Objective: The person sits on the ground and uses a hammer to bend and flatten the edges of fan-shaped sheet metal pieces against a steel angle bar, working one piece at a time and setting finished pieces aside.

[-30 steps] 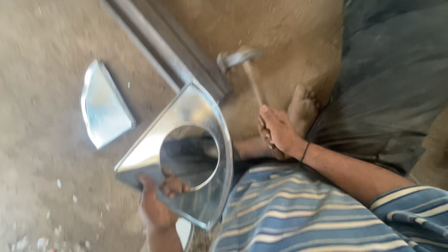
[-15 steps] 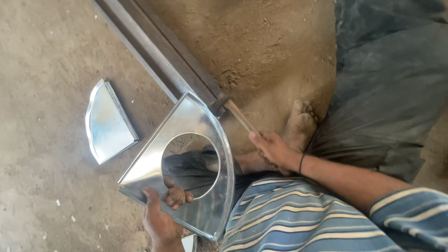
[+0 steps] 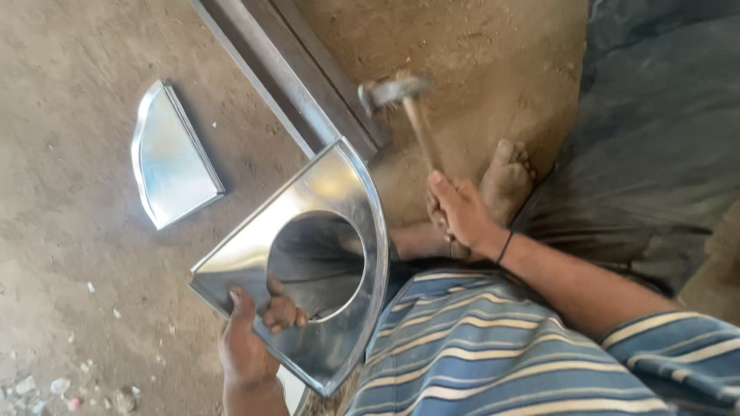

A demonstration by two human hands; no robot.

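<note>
The fingers of the right hand [image 3: 461,216] are wrapped tight around the lower end of a wooden handle, gripping a hammer [image 3: 408,108] whose blurred metal head is raised above the dirt floor [image 3: 69,154], just beside the far end of a long metal bar [image 3: 289,77]. A dark band sits on that wrist, and the forearm runs back to a blue striped shirt [image 3: 493,354]. The left hand [image 3: 248,339] clamps the near edge of a shiny sheet-metal piece [image 3: 339,339], thumb on top and fingertips curled through its large round hole. The piece is fan-shaped with a curved rim on the side toward the person's body; it is held tilted up off the ground between the two hands, its far corner near the metal bar. A bare foot [image 3: 505,185] rests on the dirt just beyond the right hand. Well apart to the left, a second, smaller fan-shaped metal sheet [image 3: 171,158] lies flat on the floor
</note>
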